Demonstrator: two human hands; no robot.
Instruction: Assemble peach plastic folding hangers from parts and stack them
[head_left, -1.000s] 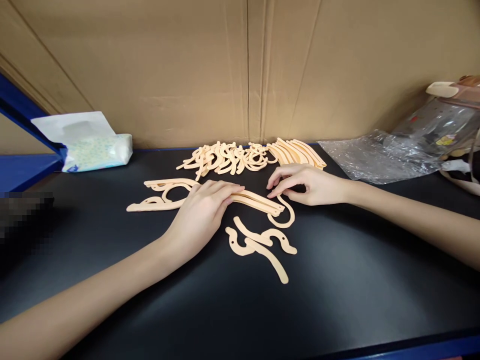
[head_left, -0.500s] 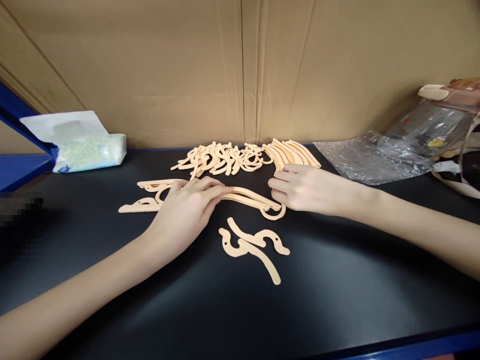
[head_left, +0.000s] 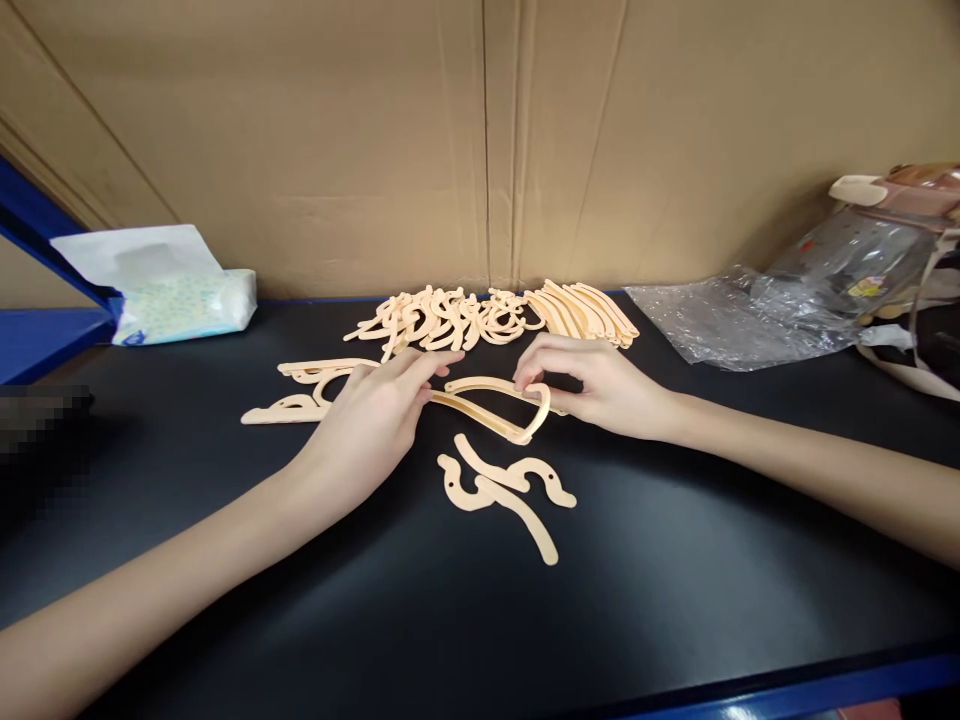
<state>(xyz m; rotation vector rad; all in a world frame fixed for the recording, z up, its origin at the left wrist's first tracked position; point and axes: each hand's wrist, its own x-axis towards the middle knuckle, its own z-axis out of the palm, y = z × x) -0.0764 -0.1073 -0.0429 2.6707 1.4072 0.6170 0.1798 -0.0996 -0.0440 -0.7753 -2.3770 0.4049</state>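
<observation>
Through the head camera I see my right hand low over the worktop, its grip narrowed to a pinch at the upper end of a curved hook. The hook's lower end meets the near strip, which slants leftward to the fingers of my left hand. I cannot tell how tightly that left grip is closed; the hand hides it. A far strip runs behind the hook. Pale pieces stick out left of my left hand. Nearer the camera lies a small cluster of curved pieces; farther back, a heap sits beside a row of long strips.
</observation>
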